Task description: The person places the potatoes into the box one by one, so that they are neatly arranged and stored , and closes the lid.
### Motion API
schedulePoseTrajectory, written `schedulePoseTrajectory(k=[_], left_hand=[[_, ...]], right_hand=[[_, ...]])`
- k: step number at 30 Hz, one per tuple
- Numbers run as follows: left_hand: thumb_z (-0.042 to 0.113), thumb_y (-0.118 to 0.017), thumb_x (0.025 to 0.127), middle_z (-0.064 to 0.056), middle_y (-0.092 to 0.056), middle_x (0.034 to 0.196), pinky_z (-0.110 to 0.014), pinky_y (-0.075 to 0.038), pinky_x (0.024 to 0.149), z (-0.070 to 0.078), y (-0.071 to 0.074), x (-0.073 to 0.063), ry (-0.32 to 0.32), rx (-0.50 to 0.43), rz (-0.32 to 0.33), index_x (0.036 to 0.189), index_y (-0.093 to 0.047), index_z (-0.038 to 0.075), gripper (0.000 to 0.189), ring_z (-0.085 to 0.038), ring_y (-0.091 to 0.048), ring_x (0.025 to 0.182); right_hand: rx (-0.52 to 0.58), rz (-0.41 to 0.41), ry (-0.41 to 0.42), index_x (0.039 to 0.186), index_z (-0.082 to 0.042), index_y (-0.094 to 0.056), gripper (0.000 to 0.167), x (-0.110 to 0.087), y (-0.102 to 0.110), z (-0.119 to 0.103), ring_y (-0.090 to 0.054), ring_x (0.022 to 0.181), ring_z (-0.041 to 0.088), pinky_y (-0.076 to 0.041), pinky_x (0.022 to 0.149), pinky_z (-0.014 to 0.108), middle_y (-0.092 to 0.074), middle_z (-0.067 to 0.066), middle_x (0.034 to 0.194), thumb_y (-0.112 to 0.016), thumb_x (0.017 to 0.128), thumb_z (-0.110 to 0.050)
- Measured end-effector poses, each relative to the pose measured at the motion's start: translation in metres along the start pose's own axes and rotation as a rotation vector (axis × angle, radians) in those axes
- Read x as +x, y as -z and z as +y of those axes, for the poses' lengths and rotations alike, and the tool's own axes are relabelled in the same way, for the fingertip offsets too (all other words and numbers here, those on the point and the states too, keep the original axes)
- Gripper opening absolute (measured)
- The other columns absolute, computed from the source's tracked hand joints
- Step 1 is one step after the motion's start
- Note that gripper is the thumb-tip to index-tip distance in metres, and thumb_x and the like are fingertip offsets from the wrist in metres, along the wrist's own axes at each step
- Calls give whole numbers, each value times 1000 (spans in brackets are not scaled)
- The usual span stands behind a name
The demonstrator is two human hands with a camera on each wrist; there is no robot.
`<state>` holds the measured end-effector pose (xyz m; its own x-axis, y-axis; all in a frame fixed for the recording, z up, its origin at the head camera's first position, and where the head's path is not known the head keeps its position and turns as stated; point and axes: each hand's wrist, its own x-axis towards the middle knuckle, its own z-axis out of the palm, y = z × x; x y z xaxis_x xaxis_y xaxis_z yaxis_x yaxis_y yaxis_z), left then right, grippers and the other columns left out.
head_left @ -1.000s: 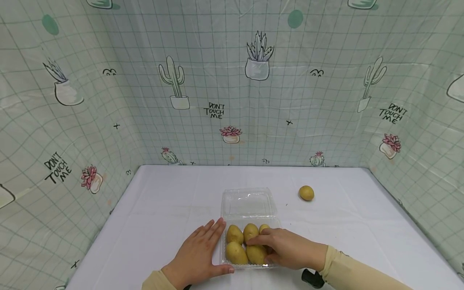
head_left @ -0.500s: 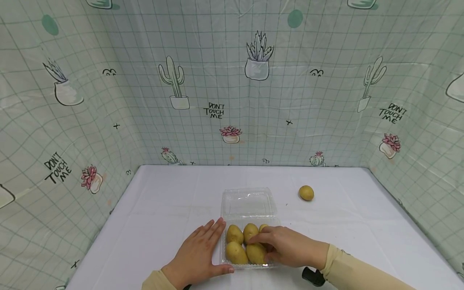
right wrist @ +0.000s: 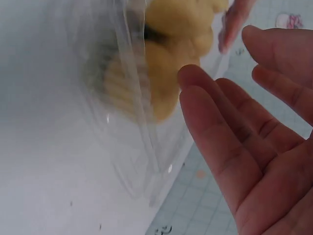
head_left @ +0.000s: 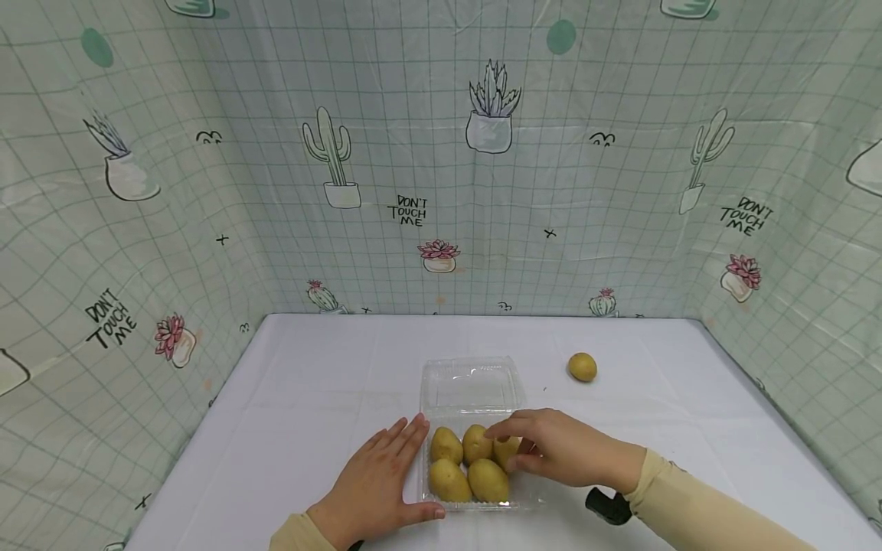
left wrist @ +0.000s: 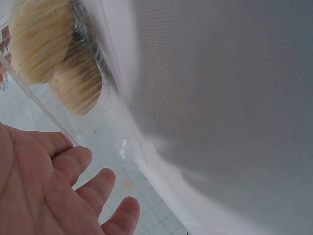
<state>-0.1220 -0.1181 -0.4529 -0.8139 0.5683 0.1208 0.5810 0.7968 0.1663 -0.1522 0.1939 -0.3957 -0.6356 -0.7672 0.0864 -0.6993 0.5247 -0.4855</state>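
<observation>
A clear plastic clamshell box [head_left: 432, 501] stands with its lid [head_left: 472, 386] folded back, holding several yellow potatoes in two rows. My left hand [head_left: 377, 480] lies along the box's left side, fingers straight, fingertips at its edge and thumb at the front corner. In the left wrist view its fingertips are right by the box rim [left wrist: 41, 105]. Over the box's right side is my right hand [head_left: 568, 448], fingers loosely bent with nothing between them. It partly covers the back right potato [head_left: 505, 453]. The right wrist view shows its fingers [right wrist: 210, 127] spread apart beside the potatoes [right wrist: 164, 81].
One loose potato [head_left: 583, 367] lies on the white tablecloth [head_left: 331, 383] at the back right. A grid-patterned curtain [head_left: 386, 153] with cactus drawings surrounds the table at the back and sides. Below my right wrist a black strapped device [head_left: 608, 506] is visible.
My right hand has let go of a potato at the front right and lifted back and to the right, uncovering that potato and more of the back right one. My left hand stays put.
</observation>
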Motion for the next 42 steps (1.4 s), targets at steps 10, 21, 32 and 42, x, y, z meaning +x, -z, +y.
schedulePoseTrajectory(k=[10, 21, 32, 42], left_hand=[[83, -50, 81, -8, -30, 161, -49, -32, 113, 0, 0, 0, -2, -3, -2, 154, -36, 5, 108, -29, -31, 145], [84, -49, 81, -8, -30, 161, -50, -33, 112, -1, -2, 0, -11, 7, 10, 154, -36, 5, 109, -29, -32, 144], [83, -49, 81, -8, -30, 161, -49, -33, 112, -1, -2, 0, -11, 8, 9, 154, -35, 4, 109, -29, -32, 145], [84, -48, 81, -7, -29, 161, -49, -33, 112, -2, -2, 0, -11, 19, 5, 155, -34, 5, 109, -29, -31, 145]], right_hand=[[32, 83, -90, 133, -14, -62, 40, -18, 28, 33, -64, 86, 4, -56, 70, 25, -68, 4, 111, -71, 94, -12], [-40, 157, -245, 130, -15, -63, 41, -41, 47, 78, -64, 84, 9, -55, 71, 28, -68, 0, 108, -73, 91, -11], [-76, 151, -346, 129, -7, -64, 40, -52, 56, 104, -63, 84, 11, -54, 70, 28, -69, 7, 111, -74, 91, -12], [-117, 195, -363, 131, -5, -63, 43, -53, 68, 123, -63, 82, 12, -53, 68, 29, -68, 9, 111, -72, 89, -4]])
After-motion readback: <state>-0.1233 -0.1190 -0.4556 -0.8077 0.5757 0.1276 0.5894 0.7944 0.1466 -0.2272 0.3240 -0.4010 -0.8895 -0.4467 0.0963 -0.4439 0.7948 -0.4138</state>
